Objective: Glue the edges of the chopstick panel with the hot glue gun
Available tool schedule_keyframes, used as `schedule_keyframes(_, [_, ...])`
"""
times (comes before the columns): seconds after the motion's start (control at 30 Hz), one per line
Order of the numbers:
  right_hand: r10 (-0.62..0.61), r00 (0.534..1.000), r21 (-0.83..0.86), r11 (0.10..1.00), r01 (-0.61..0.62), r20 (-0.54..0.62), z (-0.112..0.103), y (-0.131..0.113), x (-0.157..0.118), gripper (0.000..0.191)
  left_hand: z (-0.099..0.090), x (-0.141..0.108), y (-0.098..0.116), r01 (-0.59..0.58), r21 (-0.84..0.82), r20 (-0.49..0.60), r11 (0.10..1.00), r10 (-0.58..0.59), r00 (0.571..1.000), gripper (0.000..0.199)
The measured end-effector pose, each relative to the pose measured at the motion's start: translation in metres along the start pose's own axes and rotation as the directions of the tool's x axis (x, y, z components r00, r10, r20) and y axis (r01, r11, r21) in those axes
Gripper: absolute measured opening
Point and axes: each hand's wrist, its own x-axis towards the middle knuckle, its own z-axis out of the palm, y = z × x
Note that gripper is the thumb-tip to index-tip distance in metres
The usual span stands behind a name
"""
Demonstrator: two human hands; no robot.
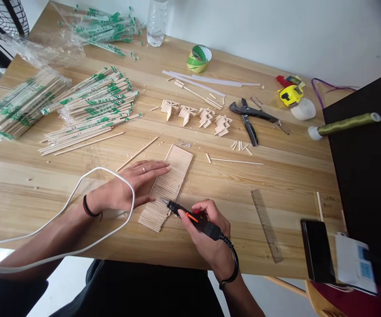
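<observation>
A panel of thin wooden sticks laid side by side [179, 160] lies slanted on the table in front of me. My left hand [132, 185] rests at its left edge, fingers stretched out and spread, fingertips touching the sticks. A ring and a dark wristband are on that hand and wrist. My right hand [212, 229] is closed around a black, corded hot glue pen [190, 216] with an orange strip. Its pointed metal tip is over the lower part of the panel, near my left thumb; whether it touches is hard to tell.
Wrapped chopsticks [94, 99] lie at the left. Small stacked stick pieces [187, 114] sit beyond the panel, beside black-handled cutters [248, 119]. A clear ruler [266, 225] and phone [317, 251] are at right. A white cable [78, 180] crosses above my left forearm.
</observation>
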Motion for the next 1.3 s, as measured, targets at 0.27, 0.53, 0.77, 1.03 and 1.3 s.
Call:
schedule_keyframes(0.27, [-0.021,0.999,-0.026,0.999,0.023,0.043,-0.004,0.000,0.000,0.035,0.000,-0.010,-0.009,-0.020,0.100,0.121,0.995,0.008,0.993,0.124])
schedule_keyframes(0.53, [-0.092,0.990,-0.029,0.995,0.096,0.109,-0.020,0.001,0.003,0.034,0.011,-0.011,-0.009,-0.018,0.218,0.134,0.976,-0.012,0.991,0.128])
schedule_keyframes(0.77, [-0.108,0.990,-0.012,0.994,0.110,0.092,-0.035,0.006,-0.009,0.032,0.024,-0.008,0.009,-0.028,0.288,0.140,0.957,-0.013,0.990,0.119])
schedule_keyframes(1.03, [-0.037,0.994,-0.019,0.999,0.039,0.099,-0.033,0.023,-0.023,0.035,0.031,-0.005,0.021,0.001,0.307,0.160,0.952,-0.053,0.986,0.118])
schedule_keyframes(1.3, [-0.040,0.996,-0.019,0.999,0.042,0.084,-0.029,0.028,-0.026,0.037,0.031,-0.004,0.025,0.035,0.344,0.172,0.938,-0.099,0.980,0.120])
